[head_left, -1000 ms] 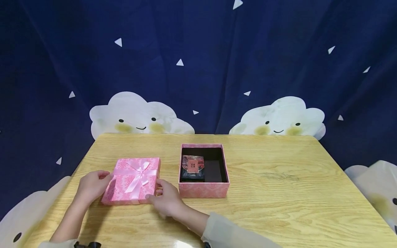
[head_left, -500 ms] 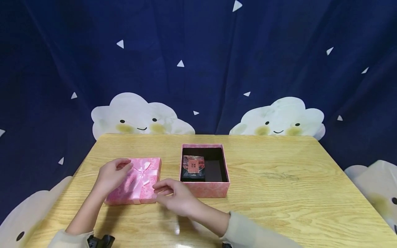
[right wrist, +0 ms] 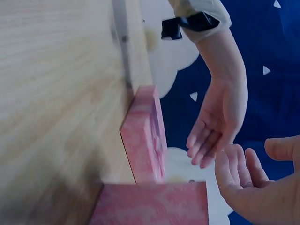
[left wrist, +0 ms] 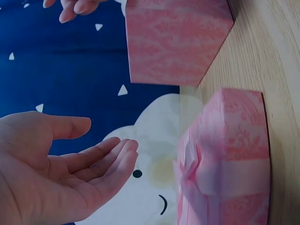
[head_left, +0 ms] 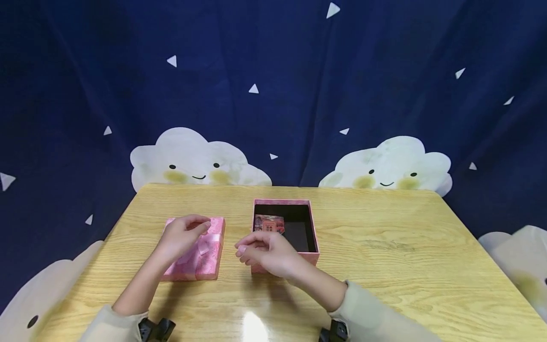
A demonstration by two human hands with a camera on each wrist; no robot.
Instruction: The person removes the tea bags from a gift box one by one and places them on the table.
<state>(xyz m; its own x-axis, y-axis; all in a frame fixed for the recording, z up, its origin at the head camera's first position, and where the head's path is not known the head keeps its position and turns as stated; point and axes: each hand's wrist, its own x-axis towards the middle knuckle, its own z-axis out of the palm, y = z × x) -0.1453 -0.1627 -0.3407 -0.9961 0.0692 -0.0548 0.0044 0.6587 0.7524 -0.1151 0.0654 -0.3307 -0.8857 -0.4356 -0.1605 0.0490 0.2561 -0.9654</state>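
A pink patterned box lid (head_left: 209,261) with a ribbon bow lies flat on the left of the table. My left hand (head_left: 181,237) hovers over it, fingers loosely bent and holding nothing; in the left wrist view a gap shows between that hand (left wrist: 70,168) and the ribbon bow (left wrist: 190,171). Right of the lid stands the matching open pink box (head_left: 315,237), dark inside. A dark packet (head_left: 273,222) with a red label sits in its left part, its lower half hidden. My right hand (head_left: 271,251), also bare of any object, is in front of the box's near left corner.
The wooden table (head_left: 384,275) extends to the right of the box. Behind it hangs a dark blue curtain (head_left: 290,95) with white clouds and triangles. A black strap device (head_left: 158,328) is on the left wrist.
Both hands have let go of the lid's sides. The left hand has risen and moved right over the lid; the right hand has moved right to the box. The lid stays on the table.
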